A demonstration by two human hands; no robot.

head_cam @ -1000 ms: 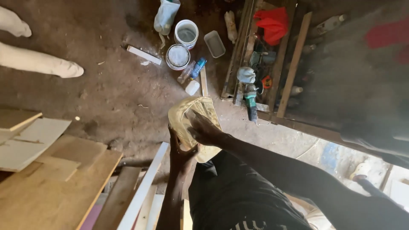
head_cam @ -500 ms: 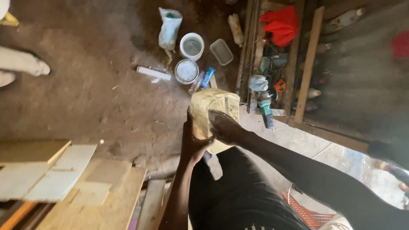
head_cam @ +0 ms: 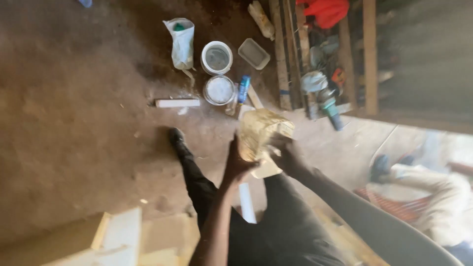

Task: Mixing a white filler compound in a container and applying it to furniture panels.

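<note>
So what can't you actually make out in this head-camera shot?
- Crumpled yellowish sheet: motion blur hides what it is; left hand and right hand cover its lower edge.
- White tub: contents too blurred.
- Person lying at right: cut by the frame edge.
- Tools on the wooden rack: smeared.

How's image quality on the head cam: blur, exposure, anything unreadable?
Head view: motion blur throughout, edges smeared. Both hands, left hand and right hand, hold a crumpled yellowish sheet; its texture is too soft to tell the material. White buckets on the dirt floor stay recognisable. Top right falls into deep shadow; lower right is washed out by bright daylight.
</note>
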